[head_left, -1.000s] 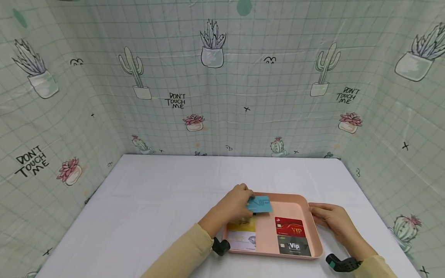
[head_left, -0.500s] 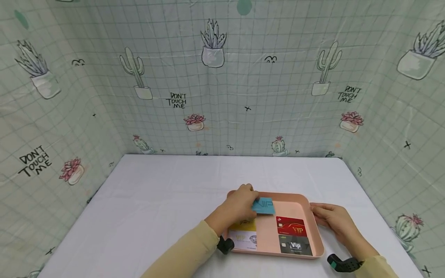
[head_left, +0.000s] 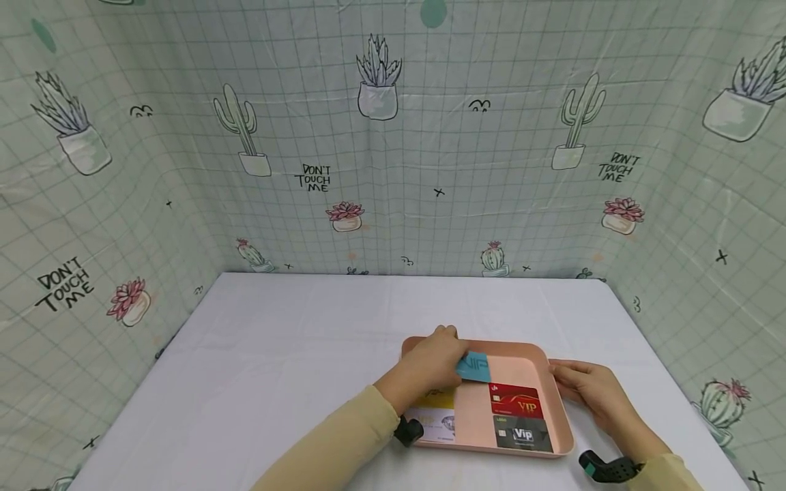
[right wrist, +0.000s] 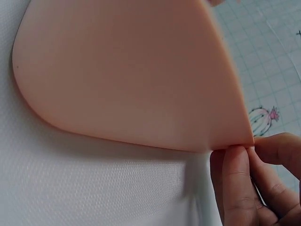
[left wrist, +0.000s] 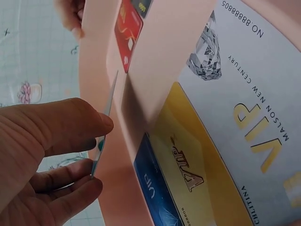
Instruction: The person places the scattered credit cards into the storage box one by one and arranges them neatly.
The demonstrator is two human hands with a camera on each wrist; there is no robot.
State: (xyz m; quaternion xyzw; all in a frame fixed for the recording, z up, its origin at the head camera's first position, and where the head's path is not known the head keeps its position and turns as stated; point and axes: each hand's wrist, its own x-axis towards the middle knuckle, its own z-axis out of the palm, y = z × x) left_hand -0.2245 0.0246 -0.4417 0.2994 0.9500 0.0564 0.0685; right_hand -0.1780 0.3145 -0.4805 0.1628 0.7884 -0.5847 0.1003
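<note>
My left hand pinches a teal VIP card above a pink tray. From the left wrist view, this card is edge-on between thumb and fingers, held clear of the tray floor. Below it in the tray's left part lie a dark blue card, a yellow card and a white card with a diamond picture. A red VIP card and a dark grey card lie at the tray's right front. My right hand grips the tray's right edge, thumb and fingers on its rim and wall.
A white cloth covers the table. A pale green curtain printed with plants encloses the back and sides. Dark bands with small devices sit on both wrists.
My left hand has shifted a little to the right across the tray, carrying the teal card towards the space behind the red card. My right hand stays at the tray's edge.
</note>
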